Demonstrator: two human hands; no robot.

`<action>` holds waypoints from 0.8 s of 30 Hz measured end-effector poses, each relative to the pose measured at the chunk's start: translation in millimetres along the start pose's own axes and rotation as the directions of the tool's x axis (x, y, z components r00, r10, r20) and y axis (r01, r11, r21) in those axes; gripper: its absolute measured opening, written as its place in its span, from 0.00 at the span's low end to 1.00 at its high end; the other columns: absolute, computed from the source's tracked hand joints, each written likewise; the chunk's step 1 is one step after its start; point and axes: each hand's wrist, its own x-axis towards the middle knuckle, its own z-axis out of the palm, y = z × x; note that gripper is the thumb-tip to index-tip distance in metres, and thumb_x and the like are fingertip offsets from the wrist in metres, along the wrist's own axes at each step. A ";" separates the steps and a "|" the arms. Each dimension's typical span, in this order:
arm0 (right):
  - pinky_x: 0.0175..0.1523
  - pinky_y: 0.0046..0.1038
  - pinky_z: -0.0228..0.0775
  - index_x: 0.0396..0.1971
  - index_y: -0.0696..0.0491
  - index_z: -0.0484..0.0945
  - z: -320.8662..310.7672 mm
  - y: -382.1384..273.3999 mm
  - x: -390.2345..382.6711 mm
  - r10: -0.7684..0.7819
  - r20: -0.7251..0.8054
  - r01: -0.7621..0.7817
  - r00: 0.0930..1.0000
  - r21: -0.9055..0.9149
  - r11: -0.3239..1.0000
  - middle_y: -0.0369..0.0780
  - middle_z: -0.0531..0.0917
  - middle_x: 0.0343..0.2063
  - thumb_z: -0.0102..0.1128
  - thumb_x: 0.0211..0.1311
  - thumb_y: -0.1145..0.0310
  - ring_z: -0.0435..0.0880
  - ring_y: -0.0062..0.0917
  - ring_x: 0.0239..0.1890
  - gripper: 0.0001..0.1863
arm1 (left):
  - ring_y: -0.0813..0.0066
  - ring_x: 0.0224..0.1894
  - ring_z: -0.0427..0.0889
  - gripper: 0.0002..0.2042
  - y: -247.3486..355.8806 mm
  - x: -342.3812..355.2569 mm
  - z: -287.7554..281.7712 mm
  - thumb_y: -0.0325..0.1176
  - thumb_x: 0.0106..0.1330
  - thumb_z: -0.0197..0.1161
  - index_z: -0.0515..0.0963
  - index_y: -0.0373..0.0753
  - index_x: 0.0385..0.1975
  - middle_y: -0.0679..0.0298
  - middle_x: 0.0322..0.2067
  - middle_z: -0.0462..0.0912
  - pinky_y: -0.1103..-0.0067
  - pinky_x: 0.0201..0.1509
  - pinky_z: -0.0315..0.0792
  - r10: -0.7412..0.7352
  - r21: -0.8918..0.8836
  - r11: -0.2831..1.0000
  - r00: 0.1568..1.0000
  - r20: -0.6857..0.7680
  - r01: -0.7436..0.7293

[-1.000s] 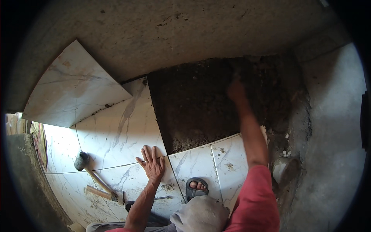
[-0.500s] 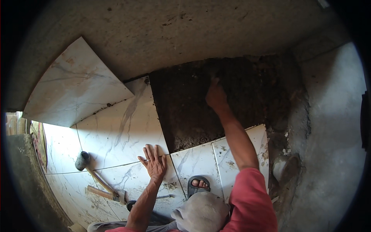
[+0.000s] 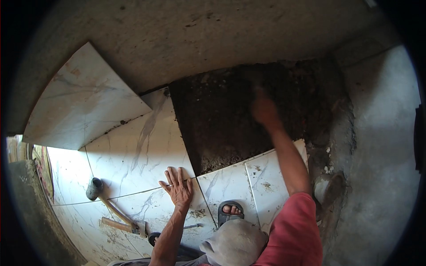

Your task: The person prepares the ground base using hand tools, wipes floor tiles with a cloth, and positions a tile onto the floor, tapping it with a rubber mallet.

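My left hand point(image 3: 178, 193) lies flat on the white marble-patterned floor tiles point(image 3: 146, 155), fingers spread, close to the corner of the dark bed of soil or mortar point(image 3: 213, 128). Over that bed, my right hand point(image 3: 266, 113) is closed round what looks like a trowel point(image 3: 258, 88). Motion blur and shadow hide most of its blade. Left of my left hand, a mallet point(image 3: 94, 189) with a dark head and wooden handle rests on the tiles. A hammer point(image 3: 116, 224) with a wooden handle lies against it.
A loose marble-patterned tile point(image 3: 84, 97) leans on the far wall point(image 3: 186, 40). A thin metal rod point(image 3: 192, 226) lies near my sandalled foot point(image 3: 230, 210). At the right, a round pipe-like piece point(image 3: 330, 188) stands by the grey wall point(image 3: 381, 146). Dirt speckles the near tiles.
My right hand has moved to the right and slightly nearer across the dark bed with the trowel. The left hand stays flat on the tile.
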 end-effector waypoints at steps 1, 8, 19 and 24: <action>0.55 0.47 0.70 0.59 0.63 0.62 -7.0 40.8 3.2 0.024 -0.099 -0.021 0.995 0.038 0.999 0.58 0.77 0.48 0.50 0.60 0.68 0.77 0.51 0.50 0.28 | 0.53 0.74 0.36 0.29 6.3 0.0 2.2 0.52 0.69 0.45 0.57 0.47 0.68 0.51 0.72 0.42 0.46 0.69 0.23 -0.002 -0.005 1.000 1.000 0.007 0.002; 0.65 0.42 0.59 0.62 0.59 0.60 -7.8 58.0 -41.0 0.010 0.076 -0.031 0.997 0.271 0.962 0.60 0.72 0.54 0.51 0.61 0.63 0.65 0.52 0.62 0.30 | 0.52 0.74 0.36 0.29 5.8 -3.7 5.7 0.50 0.69 0.46 0.57 0.47 0.68 0.51 0.72 0.41 0.45 0.69 0.22 0.004 -0.029 1.000 0.999 0.033 -0.003; 0.29 0.36 0.70 0.49 0.59 0.69 -0.4 153.6 29.0 0.462 0.111 -0.386 0.880 0.733 0.560 0.45 0.79 0.29 0.49 0.67 0.54 0.79 0.32 0.28 0.23 | 0.54 0.74 0.36 0.29 13.6 1.2 1.6 0.49 0.69 0.46 0.57 0.47 0.68 0.51 0.72 0.42 0.47 0.70 0.22 0.011 -0.033 0.999 1.000 0.005 -0.011; 0.48 0.49 0.68 0.46 0.61 0.69 49.1 136.7 -8.7 0.224 -0.148 -0.190 0.963 0.215 0.958 0.57 0.80 0.34 0.45 0.68 0.52 0.77 0.56 0.39 0.24 | 0.55 0.74 0.35 0.29 14.8 -0.5 -2.5 0.49 0.69 0.45 0.57 0.44 0.68 0.51 0.72 0.41 0.48 0.71 0.24 0.003 0.005 1.000 1.000 0.031 -0.003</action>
